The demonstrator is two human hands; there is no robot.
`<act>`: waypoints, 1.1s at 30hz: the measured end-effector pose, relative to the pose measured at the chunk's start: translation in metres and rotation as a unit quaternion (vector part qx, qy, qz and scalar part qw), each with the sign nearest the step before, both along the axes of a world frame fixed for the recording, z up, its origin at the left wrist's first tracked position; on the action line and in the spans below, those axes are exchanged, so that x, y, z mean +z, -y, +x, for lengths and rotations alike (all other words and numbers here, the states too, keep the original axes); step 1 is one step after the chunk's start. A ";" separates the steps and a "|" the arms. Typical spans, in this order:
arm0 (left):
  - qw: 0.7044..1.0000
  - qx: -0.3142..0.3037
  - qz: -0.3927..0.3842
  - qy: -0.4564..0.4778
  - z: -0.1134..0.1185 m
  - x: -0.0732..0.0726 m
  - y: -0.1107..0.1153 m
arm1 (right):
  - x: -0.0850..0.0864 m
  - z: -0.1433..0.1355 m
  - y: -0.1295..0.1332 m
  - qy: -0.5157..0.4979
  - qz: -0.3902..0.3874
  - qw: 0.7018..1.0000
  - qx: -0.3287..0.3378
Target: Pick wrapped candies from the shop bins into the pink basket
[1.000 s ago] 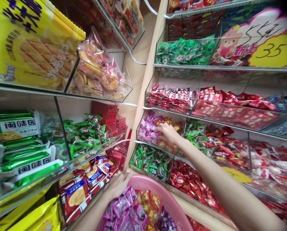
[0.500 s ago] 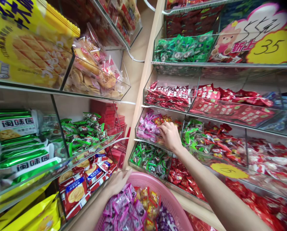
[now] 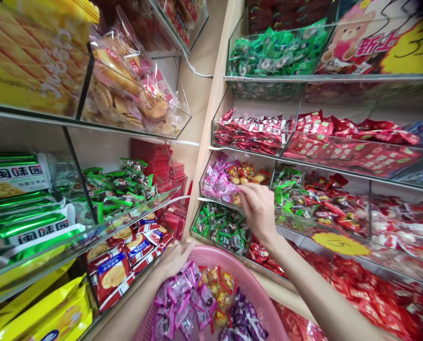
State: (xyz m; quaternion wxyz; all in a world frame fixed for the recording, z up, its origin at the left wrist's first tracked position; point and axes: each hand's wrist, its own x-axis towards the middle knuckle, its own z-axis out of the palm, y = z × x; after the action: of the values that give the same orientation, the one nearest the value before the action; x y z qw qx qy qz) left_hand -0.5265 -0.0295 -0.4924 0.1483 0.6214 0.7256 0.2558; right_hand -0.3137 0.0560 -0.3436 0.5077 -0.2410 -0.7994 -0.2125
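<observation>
My right grip [image 3: 259,208] is at the pink candies [image 3: 220,182] in the shelf bin [image 3: 274,173]; can't tell if it's pinching one. Left grip [image 3: 178,258] rests on the basket [image 3: 242,267] rim, hold unclear. Candies: probably light, slick-wrapped; best pinched by a wrapper end.

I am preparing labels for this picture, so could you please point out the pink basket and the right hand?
Pink basket [image 3: 246,276]: head view, perforated inner wall.
Right hand [image 3: 261,210]: head view, back of it.
</observation>
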 end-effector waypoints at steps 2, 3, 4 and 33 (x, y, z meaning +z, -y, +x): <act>1.000 0.010 -0.010 -0.003 0.000 0.000 0.000 | -0.024 -0.003 0.016 0.024 -0.036 0.998 0.040; 1.000 0.008 -0.011 -0.004 0.000 0.000 0.000 | -0.040 -0.004 0.023 0.038 -0.061 0.996 0.056; 1.000 0.005 -0.009 -0.004 0.000 0.000 0.000 | -0.057 -0.006 0.029 0.048 -0.088 0.993 0.069; 1.000 -0.007 -0.011 -0.015 0.004 0.002 -0.004 | -0.185 -0.006 0.045 0.108 -0.457 0.878 0.092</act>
State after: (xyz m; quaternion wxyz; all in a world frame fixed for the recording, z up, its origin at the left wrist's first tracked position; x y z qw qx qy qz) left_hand -0.5228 -0.0252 -0.4900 0.1462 0.6289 0.7259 0.2370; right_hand -0.3201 0.0114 -0.5283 0.2688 -0.3473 -0.8759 0.1997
